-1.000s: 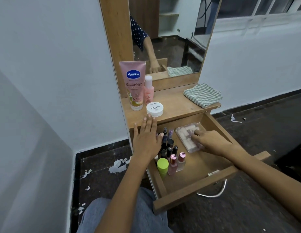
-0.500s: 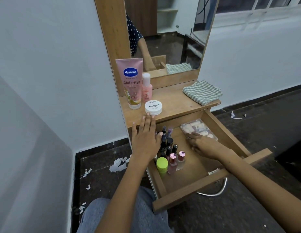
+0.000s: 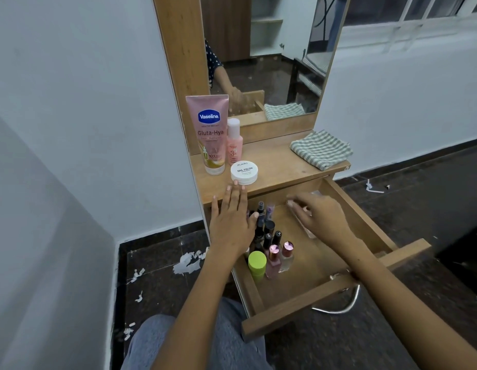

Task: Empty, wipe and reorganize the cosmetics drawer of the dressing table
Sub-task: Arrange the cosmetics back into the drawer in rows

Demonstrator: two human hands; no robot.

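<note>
The wooden drawer of the dressing table stands pulled out. Several nail polish bottles and a green-capped bottle stand along its left side. My left hand lies flat, fingers straight, over the drawer's left rim, its fingertips on the tabletop edge. My right hand is spread over a clear plastic box at the drawer's back right. The hand is blurred and hides most of the box, so any grip is unclear.
On the tabletop stand a pink Vaseline tube, a small pink bottle and a white nail-polish jar. A folded checked cloth lies at the right. A mirror rises behind. Paper scraps litter the dark floor.
My right hand drew back from the clear box, then moved onto it again. The box now sits nearer the drawer's front. My left hand has stayed put.
</note>
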